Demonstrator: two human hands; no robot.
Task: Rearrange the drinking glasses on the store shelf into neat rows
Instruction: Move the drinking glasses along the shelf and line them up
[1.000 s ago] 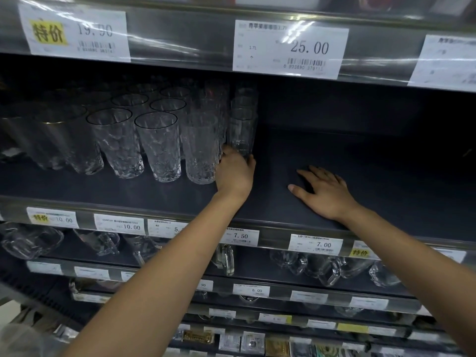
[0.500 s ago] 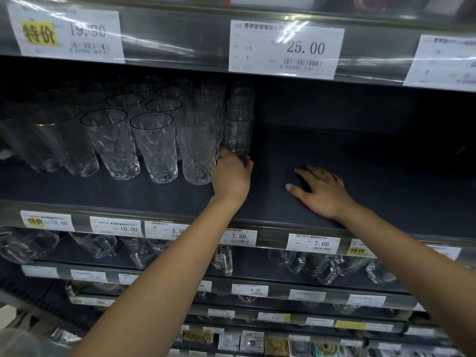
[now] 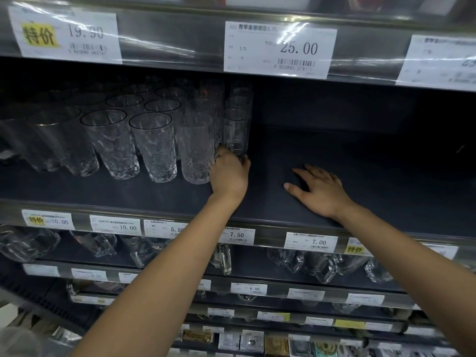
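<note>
Several clear drinking glasses stand in rows on the left half of the dark shelf (image 3: 360,155). Textured tumblers (image 3: 154,145) fill the front and middle. A straight-sided glass (image 3: 237,130) heads the rightmost row, with more of its kind behind it. My left hand (image 3: 229,173) wraps around the base of this straight glass, fingers closed on it, right beside a textured tumbler (image 3: 197,148). My right hand (image 3: 319,189) lies flat on the shelf surface to the right, palm down, fingers spread, holding nothing.
The shelf above carries price tags (image 3: 279,48) on its front rail and overhangs the glasses closely. Price labels (image 3: 310,240) line this shelf's front lip. Glass mugs (image 3: 319,264) hang on lower shelves. Small boxed goods (image 3: 252,341) sit at the bottom.
My left hand has stayed on the base of the straight glass, shifting only slightly. My right hand has not moved from the shelf. The view has drifted a little.
</note>
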